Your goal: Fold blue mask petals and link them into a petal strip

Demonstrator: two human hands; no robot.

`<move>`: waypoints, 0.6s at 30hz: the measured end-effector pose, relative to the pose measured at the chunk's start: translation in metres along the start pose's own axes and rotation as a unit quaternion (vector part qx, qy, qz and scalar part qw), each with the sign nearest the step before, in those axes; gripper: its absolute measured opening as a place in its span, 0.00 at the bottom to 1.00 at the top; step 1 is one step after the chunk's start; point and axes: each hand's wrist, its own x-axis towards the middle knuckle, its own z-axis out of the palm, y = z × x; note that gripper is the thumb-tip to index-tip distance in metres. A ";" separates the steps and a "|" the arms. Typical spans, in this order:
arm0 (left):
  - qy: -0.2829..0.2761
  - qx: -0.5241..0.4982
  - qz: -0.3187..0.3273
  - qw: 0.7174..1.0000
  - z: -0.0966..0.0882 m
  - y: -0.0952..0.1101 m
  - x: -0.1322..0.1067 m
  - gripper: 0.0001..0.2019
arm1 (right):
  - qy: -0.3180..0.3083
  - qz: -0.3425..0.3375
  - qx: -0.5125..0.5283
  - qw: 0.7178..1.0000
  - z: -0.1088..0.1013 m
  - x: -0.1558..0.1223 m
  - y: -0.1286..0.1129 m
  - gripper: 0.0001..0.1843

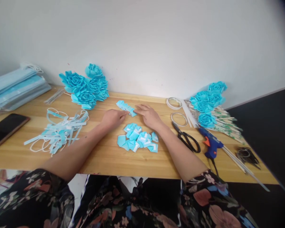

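A short row of folded blue petals (123, 106), cut from mask-like fabric, lies on the table between my hands. At the near side of its right end, my left hand (112, 119) is closed, its fingertips pinched against a petal. My right hand (149, 116) rests just to the right with fingers stretched out, the tips touching the last petal. Its thumb is partly hidden. Just below both hands sits a loose pile of blue petals (133, 134), several with white tape strips on them.
Fabric scraps and ear loops (59, 129), a phone (8, 128) and stacked masks (16, 84) lie left. Blue fabric flowers (85, 87) stand behind. To the right are tape rolls (174, 103), scissors (186, 137), a blue glue gun (212, 144), more flowers (207, 99) and wooden sticks (228, 123).
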 end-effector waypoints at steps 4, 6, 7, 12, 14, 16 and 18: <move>-0.011 0.029 0.008 0.999 0.003 0.003 0.002 0.20 | -0.020 0.003 -0.029 0.999 0.001 0.001 -0.003 0.29; -0.015 0.047 0.004 0.999 0.004 0.004 0.003 0.20 | -0.020 0.010 -0.034 0.999 0.001 0.002 -0.004 0.28; -0.016 0.052 0.002 0.999 0.004 0.005 0.003 0.20 | -0.019 0.012 -0.032 0.999 0.001 0.002 -0.004 0.28; -0.017 0.047 0.000 0.999 0.003 0.006 0.003 0.20 | 0.032 0.011 0.005 0.999 -0.009 -0.003 -0.005 0.31; -0.015 0.045 0.001 0.999 0.003 0.005 0.003 0.20 | 0.064 0.008 0.021 0.998 -0.014 -0.006 -0.005 0.32; -0.012 0.044 0.001 0.999 0.003 0.005 0.002 0.20 | 0.077 -0.005 0.028 0.997 -0.016 -0.007 -0.005 0.30; -0.011 0.045 0.002 0.999 0.003 0.005 0.002 0.20 | 0.070 -0.024 0.024 0.997 -0.015 -0.006 -0.006 0.28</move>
